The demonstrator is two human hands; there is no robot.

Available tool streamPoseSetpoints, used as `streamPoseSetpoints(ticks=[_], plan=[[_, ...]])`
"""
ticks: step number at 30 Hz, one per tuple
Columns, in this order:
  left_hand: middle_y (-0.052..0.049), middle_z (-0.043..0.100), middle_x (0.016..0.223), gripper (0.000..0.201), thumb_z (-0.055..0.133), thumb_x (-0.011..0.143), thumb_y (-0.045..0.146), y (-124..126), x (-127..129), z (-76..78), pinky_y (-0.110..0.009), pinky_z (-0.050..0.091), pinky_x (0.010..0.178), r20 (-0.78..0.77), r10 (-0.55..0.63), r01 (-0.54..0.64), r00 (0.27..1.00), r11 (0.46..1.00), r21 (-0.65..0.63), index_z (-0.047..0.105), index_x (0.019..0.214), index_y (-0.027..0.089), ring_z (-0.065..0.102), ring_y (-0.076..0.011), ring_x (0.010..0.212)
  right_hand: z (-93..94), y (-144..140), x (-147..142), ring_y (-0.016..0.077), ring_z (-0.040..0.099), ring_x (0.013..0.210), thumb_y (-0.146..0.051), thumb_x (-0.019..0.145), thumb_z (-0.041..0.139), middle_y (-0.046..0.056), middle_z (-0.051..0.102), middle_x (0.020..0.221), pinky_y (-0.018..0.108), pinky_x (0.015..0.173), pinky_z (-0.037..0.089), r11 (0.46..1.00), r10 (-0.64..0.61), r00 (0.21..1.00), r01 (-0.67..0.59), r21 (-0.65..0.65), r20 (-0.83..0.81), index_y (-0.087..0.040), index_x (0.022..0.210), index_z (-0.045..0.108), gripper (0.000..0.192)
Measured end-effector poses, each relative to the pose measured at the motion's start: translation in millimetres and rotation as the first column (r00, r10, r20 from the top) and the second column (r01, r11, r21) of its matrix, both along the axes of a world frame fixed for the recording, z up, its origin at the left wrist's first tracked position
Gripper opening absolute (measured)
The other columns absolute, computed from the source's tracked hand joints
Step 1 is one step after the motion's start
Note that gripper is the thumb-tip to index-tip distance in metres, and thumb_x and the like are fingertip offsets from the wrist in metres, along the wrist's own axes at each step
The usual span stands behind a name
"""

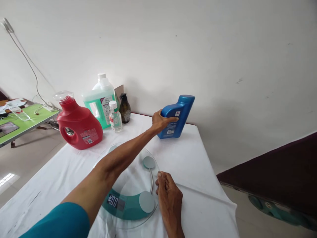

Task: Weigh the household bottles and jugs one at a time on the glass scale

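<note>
My left hand point(162, 122) grips a blue plastic motor-oil bottle point(182, 114), its thumb across the labelled face. The bottle tilts to the right, its base at or just above the white cloth; I cannot tell which. A round glass bathroom scale point(133, 211) lies nearer to me, with lit digits on its display and my left forearm crossing over it. At the scale's right rim my right hand point(169, 195) is closed, thumb and curled fingers at the glass edge.
A red detergent jug point(80, 127), a green-liquid jug point(105, 105), a small clear bottle point(115, 119) and a dark pump bottle point(125, 109) stand at the back left. The white-covered table point(193, 205) meets the wall behind. A green table point(27, 117) stands further left.
</note>
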State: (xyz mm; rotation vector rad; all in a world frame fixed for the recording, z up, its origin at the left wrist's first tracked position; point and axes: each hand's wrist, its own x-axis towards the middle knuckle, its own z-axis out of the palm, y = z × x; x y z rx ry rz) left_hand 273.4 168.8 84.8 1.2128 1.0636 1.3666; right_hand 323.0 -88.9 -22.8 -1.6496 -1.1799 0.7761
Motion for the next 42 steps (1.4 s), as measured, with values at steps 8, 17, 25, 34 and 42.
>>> streamPoseSetpoints(ticks=[8, 17, 25, 34, 42], plan=[[-0.007, 0.082, 0.099, 0.062, 0.106, 0.055, 0.032, -88.8, -128.7, 45.9, -0.048, 0.065, 0.090, -0.027, -0.082, 0.084, 0.996, 0.991, 0.103, 0.076, 0.106, 0.016, 0.078, -0.0265, 0.091, 10.5, 5.9, -0.2, 0.0222, 0.065, 0.055, -0.074, 0.092, 0.049, 0.003, 0.071, 0.067, 0.033, 0.061, 0.049, 0.999, 0.033, 0.998, -0.035, 0.022, 0.048, -0.027, 0.084, 0.067, 0.051], [-0.009, 0.083, 0.110, 0.068, 0.106, 0.058, 0.037, -184.1, -208.8, 29.3, -0.053, 0.066, 0.094, -0.020, -0.115, 0.117, 0.993, 0.990, 0.084, 0.076, 0.117, 0.019, 0.080, -0.0309, 0.100, 27.0, 0.5, -7.1, 0.0204, 0.062, 0.057, -0.063, 0.092, 0.056, 0.003, 0.069, 0.063, 0.033, 0.066, 0.050, 0.999, 0.024, 0.996, -0.026, 0.025, 0.085, -0.025, 0.078, 0.068, 0.042], [-0.008, 0.084, 0.102, 0.070, 0.107, 0.053, 0.034, -203.5, -220.6, 11.6, -0.045, 0.066, 0.089, -0.015, -0.153, 0.154, 0.988, 0.986, 0.065, 0.077, 0.113, 0.015, 0.079, -0.0288, 0.095, 26.9, 0.2, -10.4, 0.0194, 0.060, 0.057, -0.060, 0.089, 0.058, 0.003, 0.070, 0.065, 0.033, 0.063, 0.048, 1.000, 0.009, 0.996, -0.009, 0.006, 0.086, -0.024, 0.079, 0.070, 0.039], [-0.008, 0.081, 0.104, 0.063, 0.104, 0.060, 0.040, -207.3, -229.7, 5.0, -0.039, 0.064, 0.086, -0.124, -0.203, 0.217, 0.971, 0.969, 0.116, 0.076, 0.112, 0.017, 0.078, -0.0280, 0.098, 25.4, -0.2, -9.2, 0.0202, 0.062, 0.059, -0.062, 0.090, 0.059, 0.003, 0.070, 0.066, 0.033, 0.064, 0.049, 1.000, 0.009, 0.995, -0.010, 0.010, 0.097, -0.023, 0.082, 0.072, 0.042], [-0.012, 0.078, 0.117, 0.062, 0.054, 0.099, 0.076, -200.1, -261.1, -24.0, -0.042, 0.057, 0.101, -0.177, -0.009, 0.050, 0.984, 0.972, 0.229, 0.077, 0.111, 0.020, 0.072, -0.0289, 0.114, 16.6, 1.6, -5.4, 0.0203, 0.061, 0.059, -0.068, 0.092, 0.058, 0.003, 0.067, 0.063, 0.031, 0.055, 0.045, 1.000, 0.010, 0.994, -0.010, 0.000, 0.105, -0.023, 0.082, 0.071, 0.048]])
